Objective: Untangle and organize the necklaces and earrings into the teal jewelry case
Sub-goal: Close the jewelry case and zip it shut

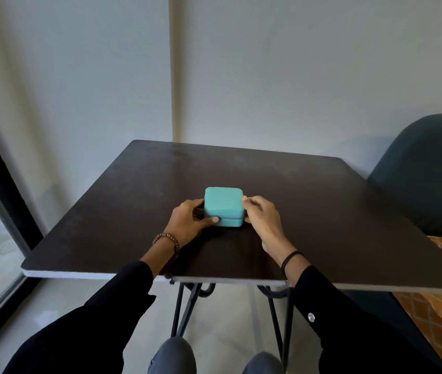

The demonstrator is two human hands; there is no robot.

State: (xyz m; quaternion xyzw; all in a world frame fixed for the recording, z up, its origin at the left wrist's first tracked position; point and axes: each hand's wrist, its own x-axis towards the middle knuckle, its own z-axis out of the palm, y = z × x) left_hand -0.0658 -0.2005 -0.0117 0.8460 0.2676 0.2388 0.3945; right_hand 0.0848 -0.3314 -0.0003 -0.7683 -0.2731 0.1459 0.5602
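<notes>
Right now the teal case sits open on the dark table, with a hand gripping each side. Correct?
Wrong on one point: the head view shows the teal case closed, lid down on its base. The rest holds: it sits on the dark table, with the left hand and right hand gripping its sides.

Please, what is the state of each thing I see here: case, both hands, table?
teal jewelry case: closed, flat on the table.
left hand: grips the case's left side, thumb on the front seam.
right hand: holds the case's right side, fingers curled.
table: standing, carries the case.
</notes>
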